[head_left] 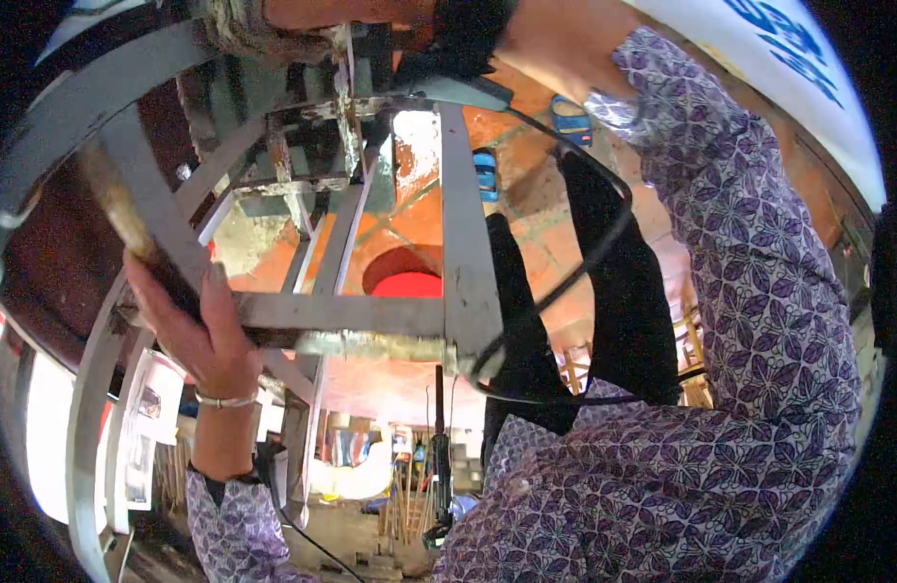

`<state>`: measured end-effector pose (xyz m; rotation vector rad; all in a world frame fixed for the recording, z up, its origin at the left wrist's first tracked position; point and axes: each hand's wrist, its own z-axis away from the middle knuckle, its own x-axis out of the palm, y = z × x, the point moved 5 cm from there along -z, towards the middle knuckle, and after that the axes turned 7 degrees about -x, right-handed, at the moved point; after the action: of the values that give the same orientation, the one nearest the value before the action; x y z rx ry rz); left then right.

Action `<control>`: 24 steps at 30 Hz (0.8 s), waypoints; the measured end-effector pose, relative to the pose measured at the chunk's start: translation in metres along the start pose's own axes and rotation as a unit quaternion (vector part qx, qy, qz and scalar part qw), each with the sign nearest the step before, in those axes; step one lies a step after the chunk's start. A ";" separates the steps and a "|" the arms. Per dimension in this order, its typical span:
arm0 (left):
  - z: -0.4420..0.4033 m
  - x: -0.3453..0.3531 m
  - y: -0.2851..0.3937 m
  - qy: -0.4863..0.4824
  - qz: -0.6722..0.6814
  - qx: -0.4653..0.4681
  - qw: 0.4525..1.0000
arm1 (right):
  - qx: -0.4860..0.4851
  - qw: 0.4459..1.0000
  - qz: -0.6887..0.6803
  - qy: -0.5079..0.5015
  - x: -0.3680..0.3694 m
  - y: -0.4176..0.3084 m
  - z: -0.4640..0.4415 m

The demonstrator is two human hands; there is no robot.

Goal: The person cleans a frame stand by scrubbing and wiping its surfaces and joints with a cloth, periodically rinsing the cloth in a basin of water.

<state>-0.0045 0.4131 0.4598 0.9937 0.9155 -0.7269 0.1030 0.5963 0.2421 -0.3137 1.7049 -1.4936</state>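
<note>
A grey-painted wooden frame, with worn paint and bars like those of a chair, fills the left and middle of the view. My left hand, with a bracelet at the wrist, grips one slanted bar, thumb on one side and fingers on the other. At the top, my right forearm reaches out of a patterned sleeve toward a black object. My right hand is blurred there, and its fingers do not show. A black cable loops down from near that object, past my legs.
Blue sandals are on my feet on the orange tiled floor. A round red object shows behind the frame. Sticks and clutter stand farther off, and a white sheet with blue lettering is at upper right.
</note>
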 end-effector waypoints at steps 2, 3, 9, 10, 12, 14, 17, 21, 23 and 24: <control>0.001 0.002 0.004 0.018 -0.055 0.014 0.998 | 0.000 0.999 0.021 -0.025 0.004 0.006 -0.007; 0.000 0.001 -0.001 0.000 -0.053 -0.048 0.997 | 0.002 0.999 0.037 -0.035 0.003 0.007 -0.011; -0.011 -0.017 -0.038 -0.013 -0.063 -0.083 0.994 | -0.031 0.986 -0.155 -0.059 -0.014 -0.047 -0.007; -0.008 -0.003 -0.018 -0.009 -0.092 -0.077 0.993 | 0.021 0.997 0.035 -0.071 -0.045 -0.055 0.023; -0.004 0.005 -0.008 -0.012 -0.075 -0.079 0.994 | 0.050 0.994 -0.022 -0.100 -0.063 -0.044 0.051; 0.000 0.002 -0.009 0.005 -0.100 -0.071 0.992 | 0.096 0.986 -0.069 -0.113 -0.089 -0.060 0.079; -0.006 0.005 -0.020 0.006 -0.035 -0.089 0.995 | 0.125 0.972 -0.166 -0.112 -0.078 0.013 0.089; -0.032 0.011 -0.054 -0.015 0.013 -0.109 0.994 | 0.199 0.963 -0.174 -0.060 -0.034 0.075 0.051; -0.048 0.015 -0.070 -0.038 0.062 -0.138 0.988 | 0.071 0.991 -0.109 -0.026 -0.010 0.065 0.007; -0.054 0.016 -0.076 -0.065 0.110 -0.189 0.974 | -0.039 0.986 -0.158 -0.045 -0.006 0.044 -0.018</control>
<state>-0.0776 0.4322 0.4038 0.6859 0.7784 -0.4049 0.1082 0.6246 0.2039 -0.7110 1.7014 -1.6103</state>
